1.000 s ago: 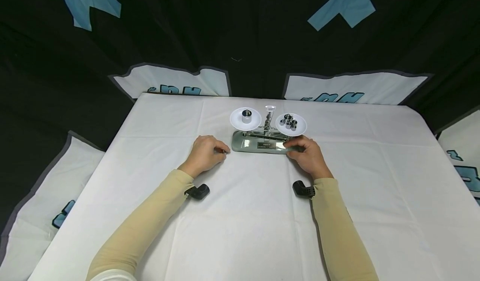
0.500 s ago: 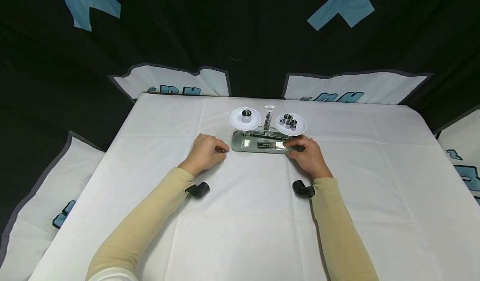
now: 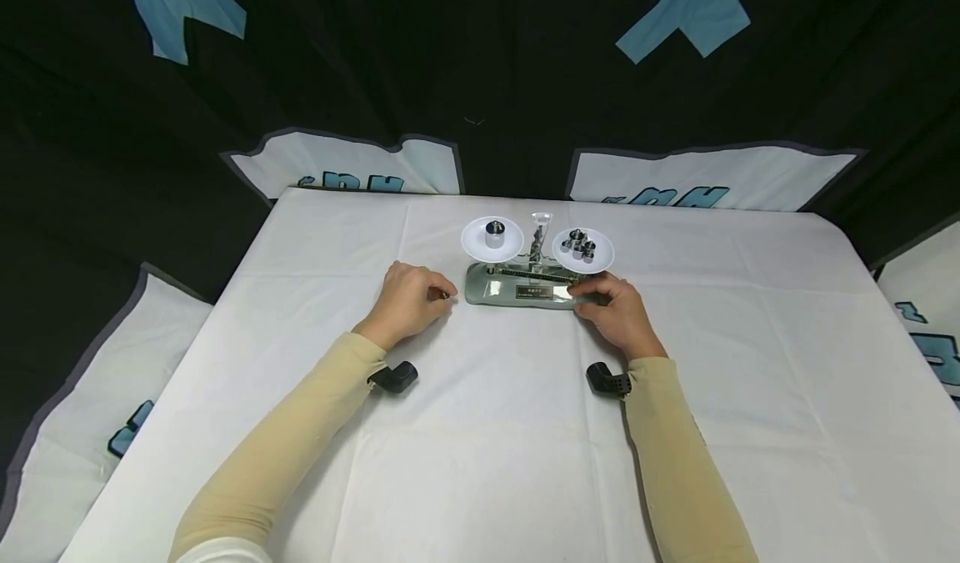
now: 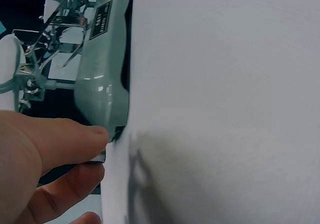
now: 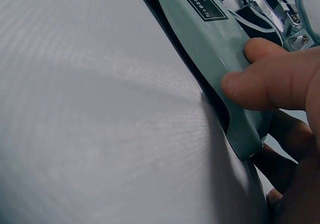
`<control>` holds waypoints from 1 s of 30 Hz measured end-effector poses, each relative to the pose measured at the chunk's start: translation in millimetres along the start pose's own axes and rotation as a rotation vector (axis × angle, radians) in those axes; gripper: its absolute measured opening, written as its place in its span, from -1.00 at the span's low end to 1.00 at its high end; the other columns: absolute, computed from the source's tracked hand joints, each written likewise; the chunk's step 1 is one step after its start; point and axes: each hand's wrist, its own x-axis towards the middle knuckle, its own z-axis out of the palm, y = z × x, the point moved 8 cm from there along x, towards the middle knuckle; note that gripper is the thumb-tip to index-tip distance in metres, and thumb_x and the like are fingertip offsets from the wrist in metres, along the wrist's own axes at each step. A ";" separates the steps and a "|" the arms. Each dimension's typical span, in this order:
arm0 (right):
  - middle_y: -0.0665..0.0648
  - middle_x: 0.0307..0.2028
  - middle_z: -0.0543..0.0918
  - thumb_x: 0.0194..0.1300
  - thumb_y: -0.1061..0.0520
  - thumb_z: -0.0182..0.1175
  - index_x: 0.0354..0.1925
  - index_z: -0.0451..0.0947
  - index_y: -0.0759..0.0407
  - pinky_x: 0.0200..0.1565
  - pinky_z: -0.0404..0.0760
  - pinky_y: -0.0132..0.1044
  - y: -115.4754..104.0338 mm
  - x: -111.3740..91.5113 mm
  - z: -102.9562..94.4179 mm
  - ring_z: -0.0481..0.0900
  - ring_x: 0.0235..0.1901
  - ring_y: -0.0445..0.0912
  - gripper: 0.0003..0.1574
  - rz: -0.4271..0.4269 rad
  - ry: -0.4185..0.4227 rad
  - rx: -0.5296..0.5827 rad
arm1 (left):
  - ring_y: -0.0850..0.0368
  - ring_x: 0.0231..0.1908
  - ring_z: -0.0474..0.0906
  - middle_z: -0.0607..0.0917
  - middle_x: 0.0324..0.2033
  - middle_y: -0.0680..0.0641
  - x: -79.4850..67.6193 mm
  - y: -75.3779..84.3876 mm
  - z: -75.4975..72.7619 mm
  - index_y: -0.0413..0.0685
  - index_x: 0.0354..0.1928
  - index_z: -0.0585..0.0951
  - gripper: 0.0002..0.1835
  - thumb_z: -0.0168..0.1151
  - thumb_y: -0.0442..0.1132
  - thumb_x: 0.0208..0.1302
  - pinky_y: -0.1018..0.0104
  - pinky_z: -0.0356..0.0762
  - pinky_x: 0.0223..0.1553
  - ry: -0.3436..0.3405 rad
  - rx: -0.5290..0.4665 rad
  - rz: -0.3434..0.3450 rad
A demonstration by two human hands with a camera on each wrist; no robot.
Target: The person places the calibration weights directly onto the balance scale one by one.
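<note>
A green-grey balance scale (image 3: 491, 288) stands on the white-covered table. On its left pan (image 3: 472, 244) is one metal weight (image 3: 495, 234); several smaller weights (image 3: 577, 244) are grouped on the right pan (image 3: 607, 254). My right hand (image 3: 621, 309) grips the right end of the base, thumb on its front slope in the right wrist view. Just left of the base, my left hand (image 3: 408, 300) pinches a small shiny metal piece (image 4: 100, 157) between thumb and finger. Most of that piece is hidden by the fingertips, so I cannot tell its kind.
The white cloth (image 3: 480, 446) covers the table, whose far edge runs just behind the scale. A black curtain (image 3: 517, 79) with blue and white patches hangs beyond it. A dark wrist camera (image 3: 396, 377) sits below the left hand, another (image 3: 606, 379) below the right.
My left hand has shifted slightly away from me and to the left, still pinching the small metal piece. My right hand keeps its grip on the base.
</note>
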 end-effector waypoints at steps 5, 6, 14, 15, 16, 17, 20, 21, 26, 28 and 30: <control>0.35 0.09 0.68 0.09 0.43 0.32 -0.13 0.74 0.34 0.39 0.34 0.09 -1.7 0.6 -0.7 0.49 0.22 0.23 -0.69 -0.015 0.005 -0.003 | -0.14 -0.10 0.62 0.81 -0.38 -0.11 1.2 0.9 -10.1 -0.14 -0.22 0.81 -0.81 0.37 -0.40 0.11 -0.54 -0.04 0.45 0.007 -0.019 0.000; 0.35 0.09 0.68 0.09 0.43 0.32 -0.13 0.74 0.34 0.40 0.33 0.09 -1.5 0.6 -0.4 0.48 0.23 0.23 -0.69 -0.012 0.004 -0.001 | -0.15 -0.08 0.62 0.82 -0.37 -0.12 1.6 0.6 -12.0 -0.14 -0.21 0.81 -0.81 0.36 -0.39 0.12 -0.52 -0.04 0.46 0.003 -0.022 -0.006; 0.34 0.10 0.68 0.11 0.42 0.32 -0.13 0.74 0.33 0.41 0.32 0.11 0.3 1.0 1.4 0.47 0.24 0.23 -0.70 -0.008 -0.001 -0.014 | -0.19 0.02 0.60 0.83 -0.27 -0.16 9.6 8.4 -39.3 -0.14 -0.14 0.80 -0.79 0.37 -0.36 0.17 -0.46 -0.11 0.51 0.019 -0.026 -0.040; 0.34 0.10 0.68 0.11 0.42 0.32 -0.13 0.74 0.34 0.42 0.32 0.12 0.4 0.9 1.0 0.48 0.25 0.23 -0.70 -0.008 0.001 -0.014 | -0.19 0.04 0.59 0.83 -0.26 -0.16 11.2 10.9 -43.7 -0.14 -0.13 0.80 -0.79 0.37 -0.36 0.18 -0.46 -0.15 0.52 0.023 -0.028 -0.041; 0.34 0.10 0.68 0.10 0.42 0.32 -0.13 0.74 0.34 0.42 0.32 0.12 0.5 0.8 0.7 0.48 0.25 0.23 -0.69 -0.008 0.002 -0.013 | -0.19 0.05 0.57 0.82 -0.25 -0.16 13.1 13.3 -47.8 -0.14 -0.13 0.80 -0.79 0.37 -0.37 0.18 -0.47 -0.17 0.52 0.026 -0.027 -0.040; 0.34 0.11 0.68 0.10 0.42 0.32 -0.13 0.74 0.34 0.42 0.32 0.12 0.5 0.8 0.3 0.48 0.25 0.24 -0.69 -0.009 0.003 -0.011 | -0.19 0.05 0.56 0.82 -0.25 -0.16 15.1 15.4 -51.4 -0.13 -0.12 0.80 -0.79 0.37 -0.37 0.18 -0.46 -0.18 0.53 0.028 -0.024 -0.039; 0.35 0.11 0.67 0.09 0.43 0.31 -0.13 0.74 0.35 0.43 0.32 0.12 0.8 0.6 -0.3 0.48 0.26 0.24 -0.69 -0.008 0.003 -0.005 | -0.18 0.04 0.55 0.82 -0.25 -0.17 21.5 23.2 -62.3 -0.13 -0.13 0.80 -0.79 0.37 -0.37 0.18 -0.46 -0.17 0.53 0.042 -0.004 -0.014; 0.35 0.11 0.67 0.09 0.43 0.31 -0.13 0.74 0.35 0.43 0.32 0.12 0.9 0.5 -0.4 0.48 0.26 0.24 -0.69 -0.008 0.004 -0.003 | -0.18 0.03 0.54 0.82 -0.26 -0.17 23.6 26.1 -65.6 -0.13 -0.13 0.80 -0.79 0.36 -0.38 0.18 -0.47 -0.15 0.52 0.048 0.003 -0.002; 0.35 0.11 0.67 0.10 0.42 0.31 -0.13 0.74 0.34 0.42 0.33 0.12 1.2 0.4 -0.1 0.47 0.25 0.23 -0.69 -0.009 0.002 -0.003 | -0.14 -0.06 0.60 0.82 -0.28 -0.16 33.2 42.2 -78.9 -0.16 -0.14 0.81 -0.79 0.36 -0.37 0.18 -0.24 0.16 0.44 0.071 0.035 0.059; 0.35 0.10 0.67 0.10 0.43 0.31 -0.13 0.74 0.35 0.42 0.34 0.12 0.7 0.5 0.0 0.48 0.25 0.23 -0.69 -0.012 0.002 -0.001 | -0.10 -0.08 0.62 0.82 -0.27 -0.15 36.7 48.7 -81.6 -0.16 -0.14 0.81 -0.80 0.37 -0.36 0.19 -0.22 0.16 0.44 0.067 0.045 0.070; 0.35 0.10 0.67 0.10 0.43 0.31 -0.13 0.74 0.35 0.41 0.35 0.12 0.3 0.7 0.0 0.49 0.24 0.23 -0.69 -0.014 0.003 0.001 | -0.09 -0.07 0.62 0.82 -0.27 -0.14 40.3 54.6 -82.9 -0.14 -0.14 0.81 -0.80 0.38 -0.35 0.20 -0.29 0.05 0.50 0.057 0.053 0.073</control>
